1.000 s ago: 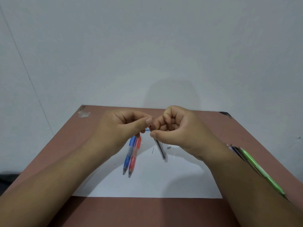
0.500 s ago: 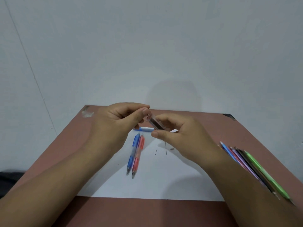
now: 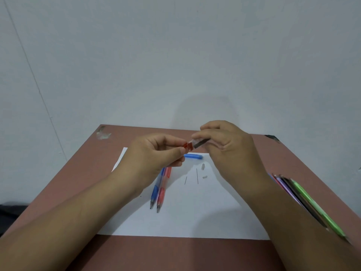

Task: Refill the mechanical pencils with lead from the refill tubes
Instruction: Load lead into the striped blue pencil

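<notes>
A brown table (image 3: 82, 173) stands against a pale wall, and a white sheet of paper (image 3: 195, 212) is spread on it, probably so that thin dark leads show up and do not roll off unseen. Both forearms reach in over the sheet from the near edge. At the right edge of the table lies a bunch of pencils (image 3: 304, 200) (green, dark, purple and red among them), partly covered by the right forearm and blurred toward the near end, so their number cannot be told.

The right hand (image 3: 228, 147) is raised above the paper, its fingers curled round a clear refill tube (image 3: 200, 143) with dark lead inside, held roughly level. The left hand (image 3: 156, 153) pinches the tube's red cap (image 3: 188, 145) between thumb and forefinger, right at the tube's mouth; whether the cap is on or just off is hard to make out. Holding it level likely keeps the leads from spilling.

Below the left hand, a blue pencil (image 3: 156, 189) and a red pencil (image 3: 163, 190) lie side by side, tips toward the person, their upper ends hidden under the hand. A blue tube (image 3: 193, 156) lies crosswise behind them. Two loose leads (image 3: 197, 176) and two tiny pale pieces (image 3: 203, 166) rest on the paper; what the pieces are is unclear.
</notes>
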Demonstrator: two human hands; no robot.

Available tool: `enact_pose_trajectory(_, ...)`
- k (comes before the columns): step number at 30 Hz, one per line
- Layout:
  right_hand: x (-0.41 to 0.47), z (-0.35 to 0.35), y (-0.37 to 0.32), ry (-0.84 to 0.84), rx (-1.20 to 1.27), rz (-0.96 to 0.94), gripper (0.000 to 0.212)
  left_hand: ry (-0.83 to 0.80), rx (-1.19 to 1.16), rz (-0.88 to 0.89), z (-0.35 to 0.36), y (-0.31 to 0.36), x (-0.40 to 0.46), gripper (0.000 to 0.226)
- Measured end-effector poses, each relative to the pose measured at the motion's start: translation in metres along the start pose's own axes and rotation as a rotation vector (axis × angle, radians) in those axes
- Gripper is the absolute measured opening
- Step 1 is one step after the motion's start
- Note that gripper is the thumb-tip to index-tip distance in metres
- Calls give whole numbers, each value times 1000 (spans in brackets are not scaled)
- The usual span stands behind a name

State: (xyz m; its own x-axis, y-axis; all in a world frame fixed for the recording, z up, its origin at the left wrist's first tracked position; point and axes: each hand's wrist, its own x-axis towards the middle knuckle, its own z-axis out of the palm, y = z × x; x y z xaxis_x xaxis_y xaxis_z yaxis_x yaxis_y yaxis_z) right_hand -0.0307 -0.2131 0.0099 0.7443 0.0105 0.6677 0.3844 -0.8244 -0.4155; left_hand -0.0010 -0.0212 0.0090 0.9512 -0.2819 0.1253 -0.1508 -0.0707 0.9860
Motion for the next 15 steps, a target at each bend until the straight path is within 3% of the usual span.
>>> enact_pose_trajectory(10,0,6,10,-56,-169,-170,49,-101,-198,-199,0,-5,1,17)
enact_pose_trajectory(15,0,4,11,-105,-198,-193,39,-97,-206,-195,0,-10,2,16)
